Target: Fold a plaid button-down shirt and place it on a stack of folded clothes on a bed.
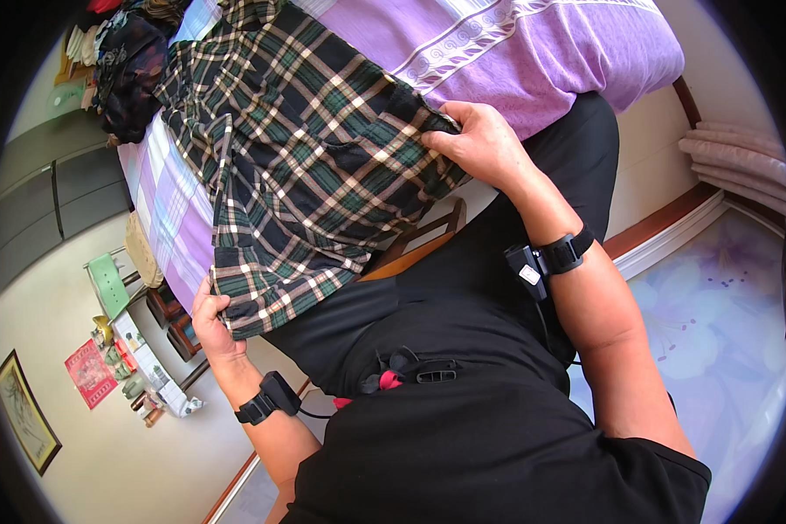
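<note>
A green, black and cream plaid shirt (314, 150) lies spread over the edge of a bed with a purple patterned cover (498, 72), its near part hanging over my lap. My left hand (215, 318) pinches the shirt's lower corner between thumb and fingers. On the other side, my right hand (475, 141) grips the shirt's edge beside the bed, thumb on top. The fabric between the hands is loosely stretched, with folds towards the left. Both wrists wear black straps with small black devices.
A heap of dark clothes (131, 72) rests at the bed's far left. Part of a wooden chair or stool (409, 252) shows under the shirt. Folded pinkish fabric (737, 160) is at the right, above a floor with a floral pattern (714, 308). A cluttered shelf (150, 360) stands at the left.
</note>
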